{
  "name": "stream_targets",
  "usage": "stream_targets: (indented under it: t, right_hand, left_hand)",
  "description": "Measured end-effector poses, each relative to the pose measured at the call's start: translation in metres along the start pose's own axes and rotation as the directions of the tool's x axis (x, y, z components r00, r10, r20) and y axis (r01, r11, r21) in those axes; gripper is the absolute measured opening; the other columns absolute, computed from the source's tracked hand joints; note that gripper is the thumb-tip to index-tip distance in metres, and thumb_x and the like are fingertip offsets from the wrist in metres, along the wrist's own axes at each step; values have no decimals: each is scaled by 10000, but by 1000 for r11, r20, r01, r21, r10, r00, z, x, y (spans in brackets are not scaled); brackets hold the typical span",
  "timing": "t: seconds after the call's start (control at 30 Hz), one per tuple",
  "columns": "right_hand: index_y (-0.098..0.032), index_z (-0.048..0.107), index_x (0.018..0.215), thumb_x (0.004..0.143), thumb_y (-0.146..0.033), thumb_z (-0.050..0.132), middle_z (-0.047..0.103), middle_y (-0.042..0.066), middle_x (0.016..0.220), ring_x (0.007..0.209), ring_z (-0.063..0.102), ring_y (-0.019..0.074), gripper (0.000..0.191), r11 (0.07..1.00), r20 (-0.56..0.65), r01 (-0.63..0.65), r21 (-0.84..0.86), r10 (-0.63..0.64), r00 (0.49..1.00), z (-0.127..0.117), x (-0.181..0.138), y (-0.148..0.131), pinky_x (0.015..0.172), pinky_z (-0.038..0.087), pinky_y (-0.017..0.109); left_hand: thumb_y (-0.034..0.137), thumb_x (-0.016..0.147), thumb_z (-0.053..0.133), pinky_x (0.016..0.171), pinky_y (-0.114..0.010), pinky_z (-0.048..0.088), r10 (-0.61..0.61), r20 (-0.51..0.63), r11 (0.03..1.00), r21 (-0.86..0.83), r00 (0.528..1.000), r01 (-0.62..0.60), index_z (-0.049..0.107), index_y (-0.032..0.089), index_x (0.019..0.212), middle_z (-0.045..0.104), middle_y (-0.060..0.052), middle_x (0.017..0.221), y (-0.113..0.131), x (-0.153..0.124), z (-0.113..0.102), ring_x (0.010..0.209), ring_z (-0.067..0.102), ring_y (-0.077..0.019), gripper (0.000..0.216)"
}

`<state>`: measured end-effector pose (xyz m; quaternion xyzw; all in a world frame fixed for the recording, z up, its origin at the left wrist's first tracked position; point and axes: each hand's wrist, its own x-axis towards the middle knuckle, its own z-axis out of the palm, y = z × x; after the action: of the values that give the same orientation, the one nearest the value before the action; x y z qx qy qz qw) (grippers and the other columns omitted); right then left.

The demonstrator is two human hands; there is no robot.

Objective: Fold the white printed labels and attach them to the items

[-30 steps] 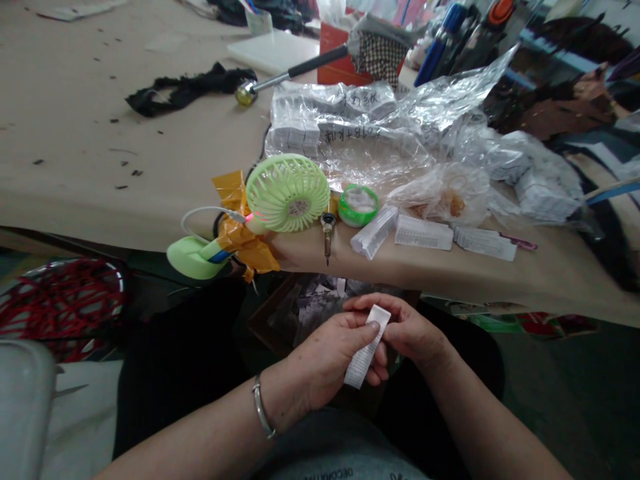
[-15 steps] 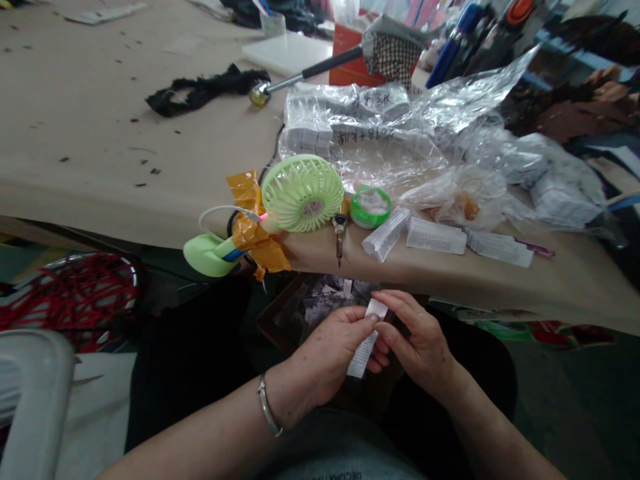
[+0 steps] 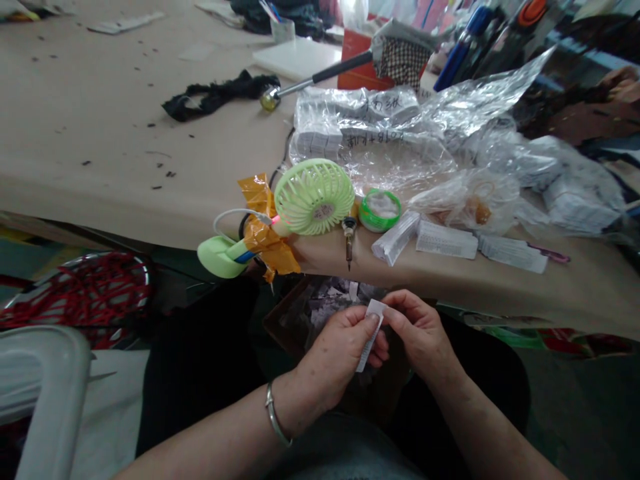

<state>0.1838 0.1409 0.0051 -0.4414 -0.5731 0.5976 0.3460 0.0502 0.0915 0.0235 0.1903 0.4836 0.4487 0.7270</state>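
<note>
A narrow white printed label (image 3: 375,309) is held over my lap, just below the table edge. My left hand (image 3: 335,350) grips it between thumb and fingers, with the printed lower end sticking out beneath. My right hand (image 3: 425,337) is closed at the label's upper right corner, thumb and forefinger pinched there. Under the hands, a box (image 3: 280,320) holds many loose pale scraps, partly hidden by my left hand. On the table edge above lie a folded bundle of labels (image 3: 395,240), a label stack (image 3: 446,240) and another label stack (image 3: 513,253).
A green fan (image 3: 315,197) is fixed at the table edge with brown tape (image 3: 273,247). Beside it, a soldering-iron-like tool (image 3: 349,247) points over the edge, near a green round tub (image 3: 380,210). Clear plastic bags (image 3: 400,157) and a long-handled tool (image 3: 330,70) lie behind.
The whole view has shifted slightly, so things sit further right. My right thumb and forefinger have drawn together at the label's upper corner, and the label has turned a little.
</note>
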Motion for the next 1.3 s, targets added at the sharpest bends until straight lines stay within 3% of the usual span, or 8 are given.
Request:
stream_targets:
  t: [0.17, 0.27, 0.37, 0.5, 0.67, 0.87, 1.07, 1.3]
  right_hand:
    - [-181, 588, 727, 787, -325, 652, 549, -53, 585, 493, 488, 70, 169, 999, -14, -40, -5, 39, 999, 10, 5, 1, 484, 417, 179]
    - [-197, 597, 790, 780, -335, 655, 585, -47, 622, 471, 493, 71, 149, 1000, -8, -23, 19, 23, 1000, 18, 7, -2, 455, 420, 184]
    - [-205, 598, 822, 767, -358, 661, 611, -35, 638, 459, 510, 81, 175, 1000, -19, -3, 23, 3, 1000, 25, 9, -7, 439, 433, 194]
    - [-195, 587, 732, 788, -360, 636, 542, -55, 504, 417, 484, 84, 181, 1000, 4, -15, -19, 15, 1000, 30, 10, -11, 423, 420, 200]
    - [-196, 588, 712, 793, -314, 615, 554, -52, 534, 460, 500, 87, 146, 1000, 28, 17, -18, -17, 999, 32, 16, -13, 459, 430, 200]
    - [-183, 614, 736, 795, -273, 606, 625, -8, 717, 634, 549, 105, 108, 993, 74, 98, -60, -93, 993, 36, 27, -19, 577, 443, 206]
    - [-179, 623, 772, 796, -259, 597, 627, 2, 772, 685, 540, 117, 87, 986, 49, 113, -126, -107, 993, 39, 34, -22, 593, 418, 214]
    - [-176, 621, 797, 824, -255, 570, 602, -14, 705, 618, 510, 104, 98, 949, 51, 196, -248, -190, 981, 37, 38, -24, 589, 407, 219]
  left_hand:
    - [288, 852, 497, 489, -192, 378, 42, -80, 996, 84, 996, -35, 561, 151, 688, 563, -1, 560, 5, -4, 0, 482, 491, -85, 223]
    - [294, 845, 496, 476, -191, 368, 54, -104, 996, 73, 993, -46, 563, 154, 692, 562, 2, 554, 5, -5, -4, 475, 489, -88, 218]
    - [309, 842, 496, 479, -193, 373, 61, -118, 997, 58, 991, -54, 568, 154, 704, 563, 4, 565, 5, -4, -8, 482, 493, -91, 219]
    - [314, 840, 492, 485, -197, 370, 78, -127, 995, 72, 989, -69, 558, 153, 668, 551, 6, 551, 7, -6, -12, 480, 481, -90, 244]
    - [309, 833, 507, 527, -207, 375, 171, -121, 981, 113, 978, -158, 581, 152, 667, 553, 12, 577, 7, -3, -19, 527, 479, -95, 239]
    - [219, 805, 548, 637, -217, 410, 446, -156, 860, 346, 881, -374, 659, 153, 745, 609, 9, 678, 14, 3, -32, 661, 521, -116, 142]
    - [213, 818, 561, 626, -207, 435, 557, -180, 750, 527, 811, -399, 676, 163, 781, 658, 7, 700, 32, 4, -38, 657, 567, -117, 131]
    - [177, 840, 546, 592, -174, 426, 675, -94, 584, 674, 732, -452, 671, 171, 779, 665, 30, 672, 38, 6, -42, 602, 574, -87, 139]
